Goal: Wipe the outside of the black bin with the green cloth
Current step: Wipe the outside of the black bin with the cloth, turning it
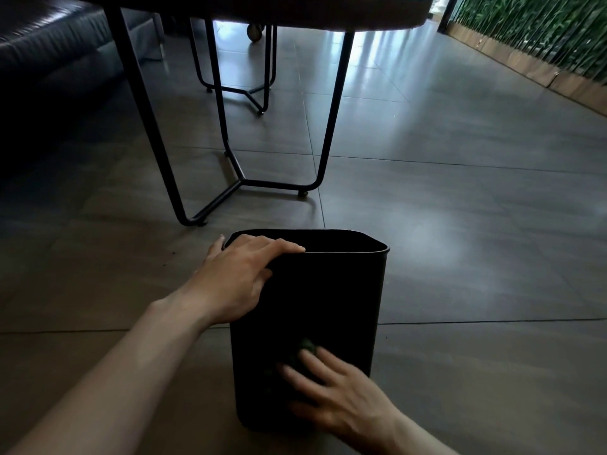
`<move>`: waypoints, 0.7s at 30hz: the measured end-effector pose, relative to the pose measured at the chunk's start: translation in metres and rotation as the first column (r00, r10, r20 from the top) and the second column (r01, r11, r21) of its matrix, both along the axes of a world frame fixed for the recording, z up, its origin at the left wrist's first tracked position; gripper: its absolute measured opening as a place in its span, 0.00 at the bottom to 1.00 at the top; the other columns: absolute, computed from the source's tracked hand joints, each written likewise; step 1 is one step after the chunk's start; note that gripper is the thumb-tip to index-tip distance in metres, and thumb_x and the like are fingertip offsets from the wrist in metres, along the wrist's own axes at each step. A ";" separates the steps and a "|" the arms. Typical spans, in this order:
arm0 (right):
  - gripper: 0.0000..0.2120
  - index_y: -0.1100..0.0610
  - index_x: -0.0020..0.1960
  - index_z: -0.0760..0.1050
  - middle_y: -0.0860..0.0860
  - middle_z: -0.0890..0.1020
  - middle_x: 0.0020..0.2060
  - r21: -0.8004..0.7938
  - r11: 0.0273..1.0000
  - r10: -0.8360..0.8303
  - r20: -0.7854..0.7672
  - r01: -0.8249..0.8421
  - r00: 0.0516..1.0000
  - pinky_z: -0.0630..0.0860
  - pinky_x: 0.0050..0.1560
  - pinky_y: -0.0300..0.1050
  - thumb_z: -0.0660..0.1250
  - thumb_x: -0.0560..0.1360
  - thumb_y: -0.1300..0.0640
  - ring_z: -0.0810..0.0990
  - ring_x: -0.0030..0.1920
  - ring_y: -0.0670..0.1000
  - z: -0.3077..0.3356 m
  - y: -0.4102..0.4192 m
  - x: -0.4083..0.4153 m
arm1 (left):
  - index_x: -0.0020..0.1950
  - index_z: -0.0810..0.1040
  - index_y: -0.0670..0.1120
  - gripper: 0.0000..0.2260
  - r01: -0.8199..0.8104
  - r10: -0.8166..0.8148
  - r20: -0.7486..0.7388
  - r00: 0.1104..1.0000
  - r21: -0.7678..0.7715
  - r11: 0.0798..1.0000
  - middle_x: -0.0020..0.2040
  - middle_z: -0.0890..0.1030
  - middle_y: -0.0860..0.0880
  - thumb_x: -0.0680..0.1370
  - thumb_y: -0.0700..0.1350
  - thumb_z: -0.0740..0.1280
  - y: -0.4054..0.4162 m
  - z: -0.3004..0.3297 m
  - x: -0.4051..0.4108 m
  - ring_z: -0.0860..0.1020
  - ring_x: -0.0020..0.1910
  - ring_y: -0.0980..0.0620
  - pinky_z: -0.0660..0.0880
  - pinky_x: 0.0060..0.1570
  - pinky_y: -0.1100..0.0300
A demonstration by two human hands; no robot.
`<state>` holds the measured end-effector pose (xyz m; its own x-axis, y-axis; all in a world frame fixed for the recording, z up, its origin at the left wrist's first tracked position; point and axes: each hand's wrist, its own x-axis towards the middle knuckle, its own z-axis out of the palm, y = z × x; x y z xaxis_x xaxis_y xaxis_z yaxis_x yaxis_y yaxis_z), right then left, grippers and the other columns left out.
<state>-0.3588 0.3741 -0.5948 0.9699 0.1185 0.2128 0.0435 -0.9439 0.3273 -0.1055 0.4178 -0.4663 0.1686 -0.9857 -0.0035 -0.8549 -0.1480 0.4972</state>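
The black bin [328, 290] stands upright on the tiled floor, low in the middle of the head view. My left hand [239, 277] grips its near-left rim, fingers curled over the top edge. My right hand [331, 392] presses flat against the lower part of the bin's near side, blurred by motion. The green cloth [303, 351] is dark and bunched under that hand's fingers, and only a small part of it peeks out above the fingertips.
A table on thin black metal legs [230, 178] stands just beyond the bin. A dark leather sofa [49, 54] fills the upper left. A green plant wall with a wooden base [542, 44] runs along the right. Glossy grey floor tiles [476, 224] spread to the right.
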 end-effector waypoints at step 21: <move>0.22 0.52 0.57 0.74 0.60 0.74 0.58 0.338 0.824 -0.528 0.163 0.456 0.833 0.77 0.48 0.57 0.76 0.66 0.64 0.78 0.51 0.65 0.033 -0.063 -0.063 | 0.66 0.63 0.72 0.27 -0.031 0.032 -0.055 0.998 0.013 0.999 0.58 0.72 0.70 0.80 0.41 0.61 -0.005 -0.001 0.006 0.68 0.71 0.57 0.55 0.73 0.28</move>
